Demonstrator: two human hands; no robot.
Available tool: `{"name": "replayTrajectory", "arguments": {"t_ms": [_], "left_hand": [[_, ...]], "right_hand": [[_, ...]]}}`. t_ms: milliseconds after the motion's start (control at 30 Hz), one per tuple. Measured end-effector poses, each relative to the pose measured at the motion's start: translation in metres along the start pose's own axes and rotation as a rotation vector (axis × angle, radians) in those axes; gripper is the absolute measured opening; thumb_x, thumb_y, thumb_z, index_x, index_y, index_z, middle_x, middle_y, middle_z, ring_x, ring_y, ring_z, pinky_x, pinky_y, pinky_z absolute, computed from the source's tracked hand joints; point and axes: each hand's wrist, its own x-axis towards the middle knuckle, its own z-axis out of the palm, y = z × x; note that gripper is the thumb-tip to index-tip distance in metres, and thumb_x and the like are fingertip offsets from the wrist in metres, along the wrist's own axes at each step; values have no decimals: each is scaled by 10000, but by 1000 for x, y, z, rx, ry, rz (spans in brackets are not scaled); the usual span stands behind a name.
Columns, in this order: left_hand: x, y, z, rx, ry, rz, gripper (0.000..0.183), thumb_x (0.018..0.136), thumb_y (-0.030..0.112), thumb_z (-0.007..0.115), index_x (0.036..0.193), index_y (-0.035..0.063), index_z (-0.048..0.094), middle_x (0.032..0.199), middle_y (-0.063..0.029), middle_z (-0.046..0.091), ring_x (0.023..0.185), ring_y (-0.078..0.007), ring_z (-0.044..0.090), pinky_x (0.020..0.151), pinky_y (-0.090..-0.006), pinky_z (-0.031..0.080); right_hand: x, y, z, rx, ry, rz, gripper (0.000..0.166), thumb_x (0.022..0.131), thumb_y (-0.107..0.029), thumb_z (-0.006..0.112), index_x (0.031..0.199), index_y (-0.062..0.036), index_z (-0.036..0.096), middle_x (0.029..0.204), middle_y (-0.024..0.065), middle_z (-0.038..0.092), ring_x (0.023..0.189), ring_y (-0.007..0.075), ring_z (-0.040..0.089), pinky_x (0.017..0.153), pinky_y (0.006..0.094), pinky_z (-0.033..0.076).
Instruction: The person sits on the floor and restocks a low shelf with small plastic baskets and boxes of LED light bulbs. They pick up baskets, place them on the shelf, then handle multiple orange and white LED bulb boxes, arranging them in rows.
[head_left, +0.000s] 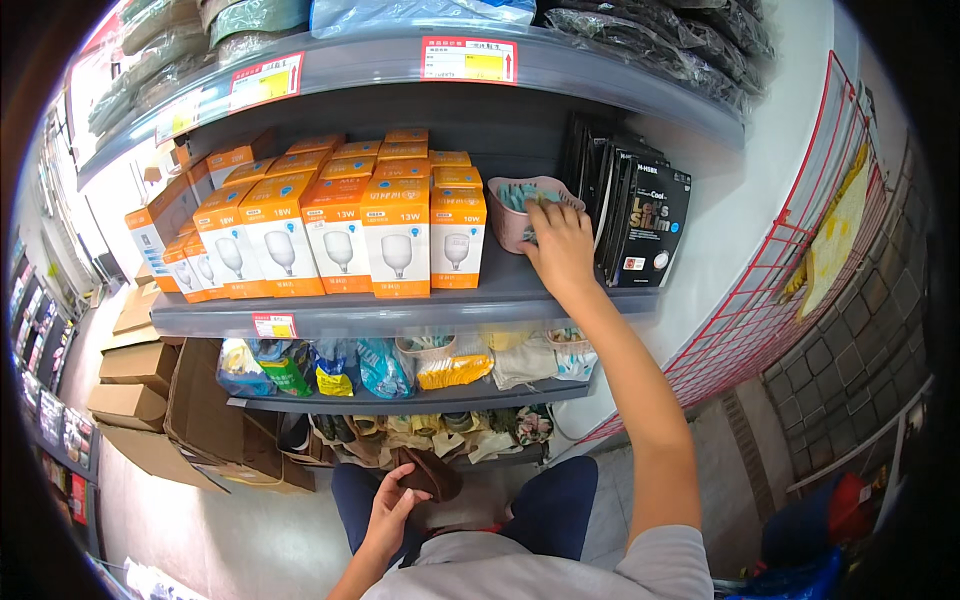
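My right hand (559, 240) is at a small pink plastic basket (510, 230) on the middle shelf. Its fingers reach over the rim and the thumb lies against the outer wall. Small teal-and-white packets (517, 195) fill the basket; the fingertips cover some of them. Low in front of my lap, my left hand (391, 504) holds a dark brown, soft-looking item (435, 476) between fingers and thumb. What exactly it is cannot be made out.
Orange-and-white LED bulb boxes (395, 247) stand left of the basket, black flat packages (651, 225) right of it. Bagged goods (386, 367) fill the shelf below. Cardboard boxes (217, 405) sit at lower left. A red wire grid (750, 315) flanks the right side.
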Motion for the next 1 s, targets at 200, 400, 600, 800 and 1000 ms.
{"name": "replayTrajectory", "arguments": {"t_ms": [200,400,600,800,1000], "left_hand": [[2,-1,-5,-8,0,14,577,915,305,680,1356,27,432,1099,-45,591,956,-171,639,919,-340,492],[-4,2,-9,-49,74,0,464,945,176,633,1341,15,454,1122,-57,581,959,-154,631,903,-304,495],[-7,3,-8,-36,113,6,443,950,182,628,1326,17,463,1079,-53,598,932,-142,640,883,-293,509],[-8,1,-7,-35,118,19,426,957,179,616,1320,18,462,1075,-51,595,913,-137,641,879,-285,507],[-8,-3,-7,-29,118,-26,412,968,171,596,1327,25,454,1065,-38,586,904,-130,640,864,-281,506]], "right_hand": [[23,15,54,-76,3,14,497,654,-260,807,1105,-111,662,1032,98,658,990,271,605,881,416,425],[42,16,82,-156,-40,39,377,723,-269,735,1075,-153,670,1057,99,668,1008,273,614,890,445,421],[49,18,96,-167,-100,74,290,784,-211,670,1066,-143,671,1027,86,666,1028,268,599,908,446,405],[57,14,97,-157,-130,71,299,801,-206,645,1091,-136,666,1051,95,661,1048,278,589,920,449,398],[49,11,64,-11,207,126,371,768,-219,727,1108,-94,652,1101,130,645,1047,299,591,918,435,425]]}}
